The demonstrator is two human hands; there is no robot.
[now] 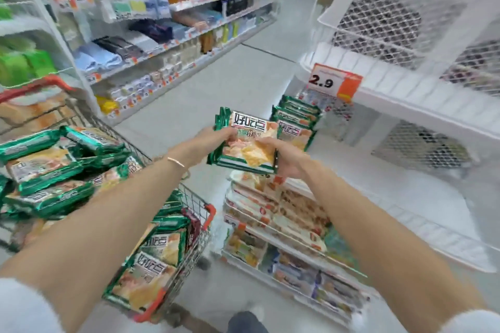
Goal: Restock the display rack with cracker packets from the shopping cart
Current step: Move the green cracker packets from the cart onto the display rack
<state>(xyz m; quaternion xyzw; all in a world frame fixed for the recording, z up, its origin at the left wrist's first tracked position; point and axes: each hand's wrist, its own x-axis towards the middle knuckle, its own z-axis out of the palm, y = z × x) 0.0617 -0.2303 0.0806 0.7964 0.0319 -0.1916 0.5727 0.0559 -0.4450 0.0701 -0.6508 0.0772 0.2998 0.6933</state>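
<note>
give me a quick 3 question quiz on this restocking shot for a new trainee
1. Multiple choice: what do the left hand and right hand hold together? A) a stack of green cracker packets B) a drink bottle C) a cardboard box
2. True or false: the shopping cart holds more green packets.
3. Fill in: the price tag on the display rack reads ___.

Key: 1 A; 2 true; 3 2.9
</note>
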